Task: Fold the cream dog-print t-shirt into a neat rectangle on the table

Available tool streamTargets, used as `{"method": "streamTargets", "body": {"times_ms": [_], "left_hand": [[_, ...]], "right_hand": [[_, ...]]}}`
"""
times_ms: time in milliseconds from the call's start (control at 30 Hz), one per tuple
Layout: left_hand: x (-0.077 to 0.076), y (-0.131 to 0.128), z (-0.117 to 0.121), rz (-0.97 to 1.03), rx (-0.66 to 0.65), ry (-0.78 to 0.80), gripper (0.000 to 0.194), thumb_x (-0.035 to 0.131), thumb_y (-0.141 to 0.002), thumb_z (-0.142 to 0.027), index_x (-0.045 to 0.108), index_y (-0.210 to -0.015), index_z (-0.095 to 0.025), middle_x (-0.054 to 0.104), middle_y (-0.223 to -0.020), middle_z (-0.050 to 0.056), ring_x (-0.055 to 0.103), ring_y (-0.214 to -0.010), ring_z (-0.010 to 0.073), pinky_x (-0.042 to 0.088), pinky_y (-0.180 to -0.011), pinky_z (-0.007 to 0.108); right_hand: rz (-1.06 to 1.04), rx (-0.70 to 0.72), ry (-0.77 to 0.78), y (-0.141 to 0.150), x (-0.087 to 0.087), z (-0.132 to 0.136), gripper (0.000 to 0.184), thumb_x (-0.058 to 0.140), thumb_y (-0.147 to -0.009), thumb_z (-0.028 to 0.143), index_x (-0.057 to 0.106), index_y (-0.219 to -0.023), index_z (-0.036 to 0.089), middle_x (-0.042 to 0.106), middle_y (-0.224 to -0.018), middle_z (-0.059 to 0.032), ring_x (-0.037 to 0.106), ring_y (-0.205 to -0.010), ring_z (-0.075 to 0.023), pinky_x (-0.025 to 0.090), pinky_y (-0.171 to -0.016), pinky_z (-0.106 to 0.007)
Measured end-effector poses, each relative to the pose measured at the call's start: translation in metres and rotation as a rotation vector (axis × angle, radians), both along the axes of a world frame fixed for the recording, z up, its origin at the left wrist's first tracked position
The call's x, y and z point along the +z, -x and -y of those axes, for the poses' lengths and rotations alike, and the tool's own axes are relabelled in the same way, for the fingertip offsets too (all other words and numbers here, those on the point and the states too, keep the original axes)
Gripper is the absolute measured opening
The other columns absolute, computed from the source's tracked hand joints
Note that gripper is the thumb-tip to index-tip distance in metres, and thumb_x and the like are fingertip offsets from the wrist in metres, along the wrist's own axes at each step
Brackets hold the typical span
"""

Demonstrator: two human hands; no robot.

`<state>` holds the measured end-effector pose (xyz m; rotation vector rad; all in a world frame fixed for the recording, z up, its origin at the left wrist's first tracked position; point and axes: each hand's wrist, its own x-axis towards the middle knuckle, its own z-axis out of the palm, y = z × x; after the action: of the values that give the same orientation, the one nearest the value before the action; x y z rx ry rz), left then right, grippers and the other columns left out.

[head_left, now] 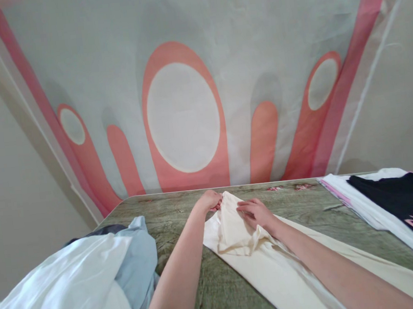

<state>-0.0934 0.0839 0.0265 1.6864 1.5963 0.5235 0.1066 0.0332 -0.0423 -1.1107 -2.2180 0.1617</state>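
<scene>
Cream trousers (273, 265) lie across the table, their long legs running toward the lower right. A bunched, folded-over section is at their far end. My left hand (210, 201) is closed on the far left corner of this fold, its fingertips partly hidden. On the right side of the fold rests my right hand (256, 213), fingers stretched out over the cloth and the thumb side partly hidden. My right forearm passes above the trouser legs.
A loose heap of white and light blue clothes (136, 260) lies on the left, with something dark behind it. Folded shirts, including a black one with pink lettering (399, 203), are stacked at the right. The wood-patterned table (175, 212) ends at a printed backdrop (241, 136).
</scene>
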Motion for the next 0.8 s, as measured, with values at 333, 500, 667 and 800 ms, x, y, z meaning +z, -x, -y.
{"method": "streamTargets", "body": {"times_ms": [333,500,667,800], "left_hand": [[-0.031,-0.015,-0.012,0.034,0.031,-0.409,0.037,0.060,-0.074,-0.027,0.053,-0.108,-0.014,0.063,-0.076,0.002,0.056,-0.066,0.0111,0.041,-0.062,0.020],[-0.037,-0.015,-0.016,0.009,-0.023,-0.463,0.030,0.059,-0.074,-0.018,0.060,-0.104,-0.016,0.064,-0.077,0.001,0.057,-0.071,0.0107,0.042,-0.068,0.020],[-0.037,-0.015,-0.014,-0.023,-0.033,-0.480,0.019,0.056,-0.076,-0.019,0.068,-0.091,-0.017,0.067,-0.085,0.003,0.059,-0.078,0.0129,0.042,-0.076,0.022],[-0.037,-0.017,-0.013,-0.013,-0.001,-0.456,0.020,0.056,-0.077,-0.019,0.069,-0.091,-0.018,0.068,-0.092,0.005,0.060,-0.085,0.0148,0.043,-0.079,0.022]], "right_hand": [[0.154,-0.074,0.050,0.001,-0.002,0.000,0.034,0.048,-0.078,0.021,0.064,-0.107,0.029,0.059,-0.120,0.0019,0.047,-0.105,-0.0223,0.037,-0.089,-0.036],[0.184,-0.085,0.078,0.003,0.004,0.004,0.034,0.045,-0.081,0.024,0.063,-0.109,0.032,0.057,-0.122,0.0032,0.045,-0.109,-0.0244,0.037,-0.088,-0.039],[0.168,-0.097,0.114,0.004,0.007,0.006,0.035,0.045,-0.081,0.024,0.062,-0.111,0.034,0.057,-0.123,0.0025,0.044,-0.110,-0.0243,0.038,-0.087,-0.040],[0.169,-0.101,0.126,0.004,0.006,0.005,0.035,0.045,-0.081,0.024,0.061,-0.111,0.034,0.056,-0.124,0.0025,0.044,-0.110,-0.0241,0.038,-0.087,-0.039]]}}
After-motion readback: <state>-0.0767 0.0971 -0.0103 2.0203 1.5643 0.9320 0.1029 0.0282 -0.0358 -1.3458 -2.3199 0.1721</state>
